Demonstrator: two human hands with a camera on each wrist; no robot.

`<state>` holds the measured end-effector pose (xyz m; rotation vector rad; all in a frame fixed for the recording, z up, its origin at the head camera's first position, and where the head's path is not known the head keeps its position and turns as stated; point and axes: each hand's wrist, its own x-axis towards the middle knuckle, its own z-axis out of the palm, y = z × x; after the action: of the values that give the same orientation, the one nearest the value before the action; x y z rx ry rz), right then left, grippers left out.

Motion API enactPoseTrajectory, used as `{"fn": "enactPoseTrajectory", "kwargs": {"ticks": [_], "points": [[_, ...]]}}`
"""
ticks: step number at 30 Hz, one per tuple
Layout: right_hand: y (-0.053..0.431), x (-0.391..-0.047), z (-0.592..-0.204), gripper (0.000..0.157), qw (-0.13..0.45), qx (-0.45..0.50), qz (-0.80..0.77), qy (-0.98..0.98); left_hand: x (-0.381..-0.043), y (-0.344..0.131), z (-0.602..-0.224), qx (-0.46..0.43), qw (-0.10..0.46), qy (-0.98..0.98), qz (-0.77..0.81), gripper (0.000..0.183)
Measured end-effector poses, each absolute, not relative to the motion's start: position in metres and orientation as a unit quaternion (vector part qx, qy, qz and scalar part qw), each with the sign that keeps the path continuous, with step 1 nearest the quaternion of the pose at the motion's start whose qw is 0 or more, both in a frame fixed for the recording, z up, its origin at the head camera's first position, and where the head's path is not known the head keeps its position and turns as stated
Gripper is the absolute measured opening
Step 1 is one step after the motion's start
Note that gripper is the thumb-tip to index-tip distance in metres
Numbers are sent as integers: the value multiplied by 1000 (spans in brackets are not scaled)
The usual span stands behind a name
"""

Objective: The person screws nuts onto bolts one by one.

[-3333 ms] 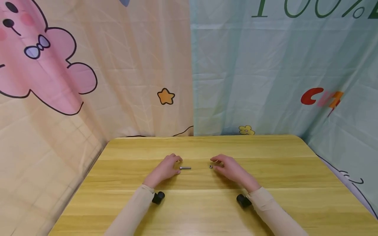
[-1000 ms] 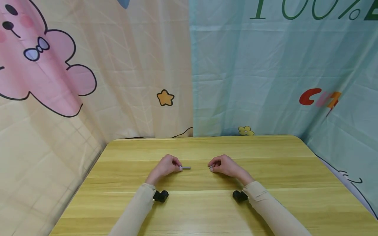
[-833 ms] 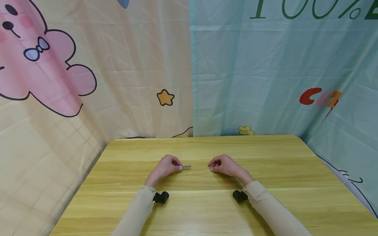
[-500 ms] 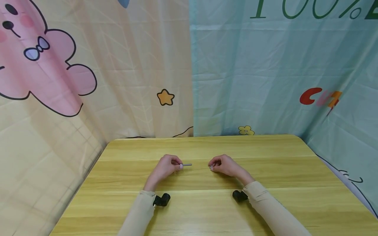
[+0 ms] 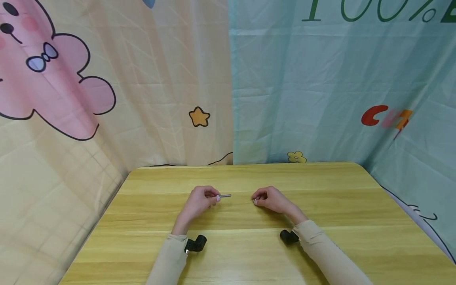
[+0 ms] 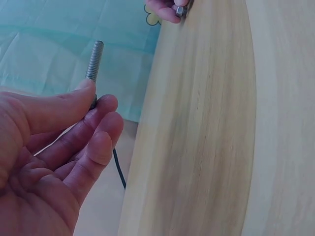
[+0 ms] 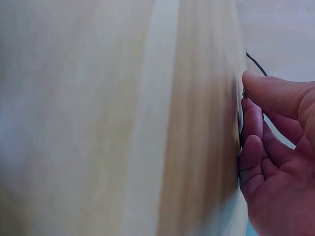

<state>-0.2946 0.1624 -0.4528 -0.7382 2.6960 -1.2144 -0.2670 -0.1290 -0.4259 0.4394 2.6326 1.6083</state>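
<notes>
My left hand [image 5: 200, 201] pinches a metal bolt [image 5: 225, 196] near its head, between thumb and fingertips. In the left wrist view the threaded shank of the bolt [image 6: 95, 59] sticks out past the thumb, and its head is mostly hidden by the fingers. To the right, my right hand [image 5: 274, 200] pinches a small metal nut [image 6: 181, 11] between thumb and index finger, close over the table. Only a dark sliver of the nut shows in the right wrist view, behind the thumb. Bolt and nut are apart, with bare wood between them.
Both hands are over a light wooden table [image 5: 228, 253] with rounded far corners. A printed curtain [image 5: 171, 79] hangs behind it and along the sides. Each wrist carries a small black camera, such as the left wrist camera [image 5: 196, 243].
Both hands were open beside the bolt and nut at first, then took hold of them. Since then my left hand has lifted the bolt off the table; the right has hardly moved.
</notes>
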Motion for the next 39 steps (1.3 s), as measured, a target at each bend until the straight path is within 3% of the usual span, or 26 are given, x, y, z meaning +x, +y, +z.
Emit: {"fn": "enactPoseTrajectory", "kwargs": {"ticks": [17, 29, 39], "points": [[162, -283, -448, 14, 55, -172, -466, 866, -265, -122, -426, 121, -7, 837, 534, 4], [154, -268, -453, 18, 7, -126, -538, 833, -266, -120, -422, 127, -26, 837, 532, 6], [148, -258, -449, 28, 22, -105, -612, 783, -266, -115, -418, 130, -48, 829, 542, 7]]}}
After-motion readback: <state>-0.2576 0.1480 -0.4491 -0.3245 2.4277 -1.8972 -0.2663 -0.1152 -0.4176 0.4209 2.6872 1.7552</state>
